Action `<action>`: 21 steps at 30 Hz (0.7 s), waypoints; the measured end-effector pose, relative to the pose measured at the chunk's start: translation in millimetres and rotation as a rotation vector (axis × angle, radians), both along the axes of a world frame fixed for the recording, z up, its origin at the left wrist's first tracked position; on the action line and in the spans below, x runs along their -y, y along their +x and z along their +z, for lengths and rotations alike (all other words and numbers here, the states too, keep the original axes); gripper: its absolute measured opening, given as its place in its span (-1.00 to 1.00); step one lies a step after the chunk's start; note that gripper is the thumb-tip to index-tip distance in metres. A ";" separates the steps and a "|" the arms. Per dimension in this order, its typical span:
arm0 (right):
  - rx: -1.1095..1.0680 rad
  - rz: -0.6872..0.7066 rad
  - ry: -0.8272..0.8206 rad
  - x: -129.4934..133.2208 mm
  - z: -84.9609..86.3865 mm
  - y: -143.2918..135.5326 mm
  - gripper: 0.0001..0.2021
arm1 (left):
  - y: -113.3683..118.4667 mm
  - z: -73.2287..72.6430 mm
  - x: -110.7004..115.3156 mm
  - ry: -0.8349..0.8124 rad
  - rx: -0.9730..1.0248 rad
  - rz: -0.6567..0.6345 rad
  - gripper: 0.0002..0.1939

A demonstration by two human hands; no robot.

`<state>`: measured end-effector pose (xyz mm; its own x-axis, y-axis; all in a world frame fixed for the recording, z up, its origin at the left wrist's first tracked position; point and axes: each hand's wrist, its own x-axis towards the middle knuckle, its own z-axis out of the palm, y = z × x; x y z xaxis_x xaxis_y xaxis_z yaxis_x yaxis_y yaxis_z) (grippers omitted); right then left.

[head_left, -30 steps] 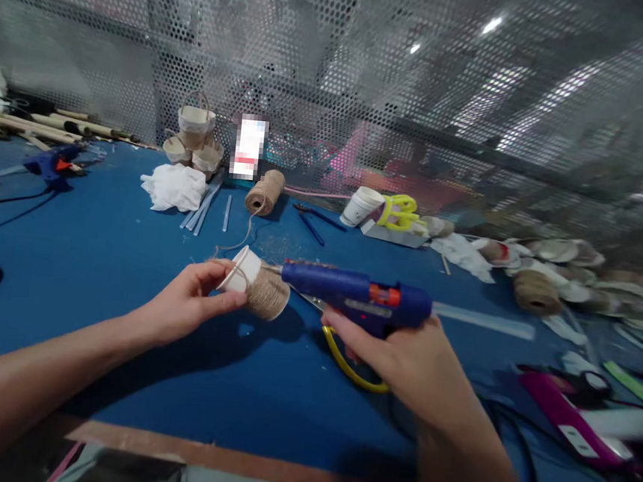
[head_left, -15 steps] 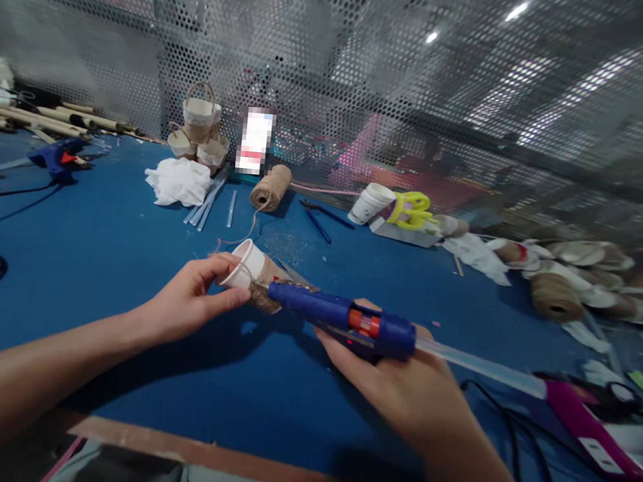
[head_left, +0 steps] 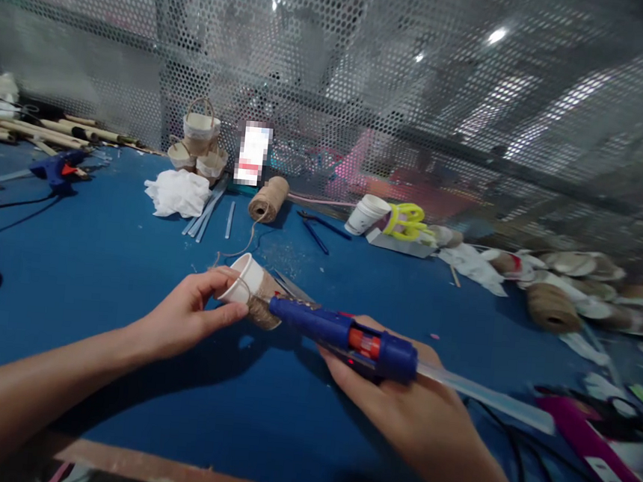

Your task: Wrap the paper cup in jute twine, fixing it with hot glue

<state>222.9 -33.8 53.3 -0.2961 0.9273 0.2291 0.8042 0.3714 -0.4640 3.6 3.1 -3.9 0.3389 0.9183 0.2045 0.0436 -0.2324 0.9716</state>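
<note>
My left hand (head_left: 195,309) is closed on the rim end of a white paper cup (head_left: 244,278), which lies tilted with its mouth toward the left. Brown twine (head_left: 264,305) wraps the lower part of the cup. In my right hand (head_left: 398,398) is a blue glue gun (head_left: 341,329), gripped from below, with a clear glue stick (head_left: 488,399) sticking out of its back. The gun's nozzle points at the twine-wrapped side of the cup; whether it touches I cannot tell. A strand of twine runs from the cup to a twine spool (head_left: 269,199) behind it.
Scissors (head_left: 295,287) lie partly hidden behind the glue gun. Farther back are pliers (head_left: 322,230), stacked paper cups (head_left: 367,213), a white cloth (head_left: 176,192) and small twine baskets (head_left: 200,137). Another glue gun (head_left: 60,169) rests at left. A perforated metal screen (head_left: 325,69) closes the back.
The view has tilted up slightly, so the table sits lower in the picture. The glue gun's nozzle has drawn slightly right relative to the cup. Both hands keep their holds.
</note>
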 end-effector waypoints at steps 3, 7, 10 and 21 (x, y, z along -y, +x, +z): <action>-0.009 0.009 0.025 0.8 -2.0 -0.2 -0.84 | 0.2 -1.4 0.3 -0.005 -0.002 0.011 -0.89; -0.005 -0.018 0.050 0.8 -2.6 0.3 -0.83 | -0.2 -4.0 0.3 -0.001 0.012 -0.005 -0.89; 0.027 -0.006 0.064 0.7 -4.3 1.5 -0.85 | -0.1 -4.2 0.1 -0.004 0.010 -0.019 -0.88; 0.085 0.067 0.156 2.1 -7.8 5.7 -0.88 | 0.6 -1.4 1.0 0.002 0.004 -0.006 -0.90</action>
